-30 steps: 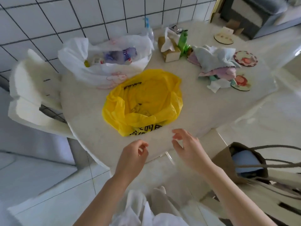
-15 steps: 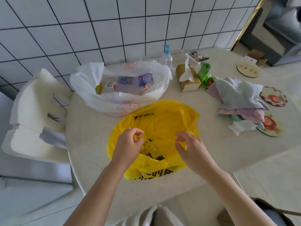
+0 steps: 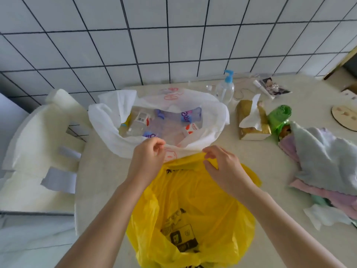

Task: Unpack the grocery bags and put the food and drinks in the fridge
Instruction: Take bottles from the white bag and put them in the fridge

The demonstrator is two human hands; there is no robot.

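Head camera, looking down: the right hand [image 3: 225, 167] pinches the far rim of the yellow bag [image 3: 195, 213] between thumb and curled fingers. The left hand [image 3: 146, 161] hovers at the near edge of the white bag [image 3: 108, 117], fingers curled toward the thumb; whether it actually grips the plastic I cannot tell. The yellow bag sits nearest the person on the pale table [image 3: 100, 180], its mouth open on dark packets inside. The white bag lies just behind it, touching, with clear bottles [image 3: 170, 120] and small cartons visible within. To the right stand a pump bottle [image 3: 225, 88], a gold tissue box [image 3: 251, 122], a green roll [image 3: 279, 117] and a pile of cloths [image 3: 324, 161]. Foam packing [image 3: 38, 144] sits left of the table.
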